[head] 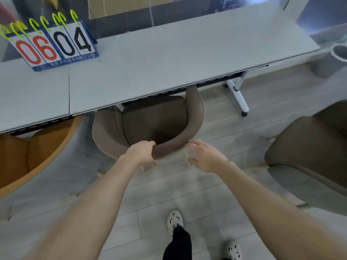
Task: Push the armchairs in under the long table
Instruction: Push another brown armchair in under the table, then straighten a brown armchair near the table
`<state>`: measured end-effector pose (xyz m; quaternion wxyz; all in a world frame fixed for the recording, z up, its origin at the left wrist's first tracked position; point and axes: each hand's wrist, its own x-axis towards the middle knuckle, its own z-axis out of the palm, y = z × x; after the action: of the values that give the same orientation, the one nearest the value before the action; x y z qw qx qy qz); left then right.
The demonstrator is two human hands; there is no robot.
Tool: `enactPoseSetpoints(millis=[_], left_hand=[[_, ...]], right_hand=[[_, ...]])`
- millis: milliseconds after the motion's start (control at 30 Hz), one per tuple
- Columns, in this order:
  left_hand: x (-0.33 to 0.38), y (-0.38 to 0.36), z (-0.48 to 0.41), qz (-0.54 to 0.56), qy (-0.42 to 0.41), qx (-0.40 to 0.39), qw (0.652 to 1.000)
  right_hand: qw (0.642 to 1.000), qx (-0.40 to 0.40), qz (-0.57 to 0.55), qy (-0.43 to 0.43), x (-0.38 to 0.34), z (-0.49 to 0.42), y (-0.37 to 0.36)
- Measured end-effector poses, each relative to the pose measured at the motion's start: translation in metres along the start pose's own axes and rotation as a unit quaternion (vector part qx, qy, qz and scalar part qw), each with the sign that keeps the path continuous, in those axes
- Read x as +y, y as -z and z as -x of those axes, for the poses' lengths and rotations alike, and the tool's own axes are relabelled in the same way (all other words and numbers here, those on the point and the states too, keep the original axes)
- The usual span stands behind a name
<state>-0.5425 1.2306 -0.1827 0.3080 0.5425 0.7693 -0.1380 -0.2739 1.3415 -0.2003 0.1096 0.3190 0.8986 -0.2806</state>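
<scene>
A brown armchair (155,121) stands in front of me with its seat partly under the long grey table (169,59). My left hand (142,153) grips the top rim of its backrest. My right hand (203,156) hovers just off the right end of the backrest, fingers spread, holding nothing. An orange armchair with a grey shell (35,158) sits at the left, partly under the table. A darker brown armchair (308,149) stands at the right, out on the floor, away from the table.
A flip scoreboard reading 06 and 04 (54,44) stands on the table's left part. A white table leg with a castor (238,96) is right of the chair. A grey bin (332,59) stands far right. My feet in white clogs (175,220) are on pale floorboards.
</scene>
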Motion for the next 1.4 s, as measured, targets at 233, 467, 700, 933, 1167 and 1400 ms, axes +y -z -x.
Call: enactPoseSetpoints(millis=[233,467,700,933,1167,1400], left_hand=[[0.157,0.011,0.01,-0.029,-0.037,0.022,0.999],[0.396,-0.053,0.047,-0.089,-0.107,-0.01,0.99],[0.629,-0.103,0.08,-0.161,-0.215,-0.053,0.962],[0.81,-0.102,0.051,-0.169,-0.255,-0.029,0.952],[0.952,-0.117,-0.02,-0.136,-0.247,-0.055,0.958],[1.002,-0.104,-0.041,-0.098,-0.179,-0.053,0.978]], right_hand=[[0.984,-0.001,-0.041,-0.174,0.141,0.195,0.01],[0.958,0.022,-0.065,-0.279,0.299,0.436,0.006],[0.907,0.046,-0.103,-0.406,0.418,0.652,0.01],[0.885,0.059,-0.088,-0.453,0.527,0.746,0.036],[0.89,0.033,-0.074,-0.448,0.673,0.767,0.086],[0.936,-0.004,-0.054,-0.348,0.763,0.723,0.159]])
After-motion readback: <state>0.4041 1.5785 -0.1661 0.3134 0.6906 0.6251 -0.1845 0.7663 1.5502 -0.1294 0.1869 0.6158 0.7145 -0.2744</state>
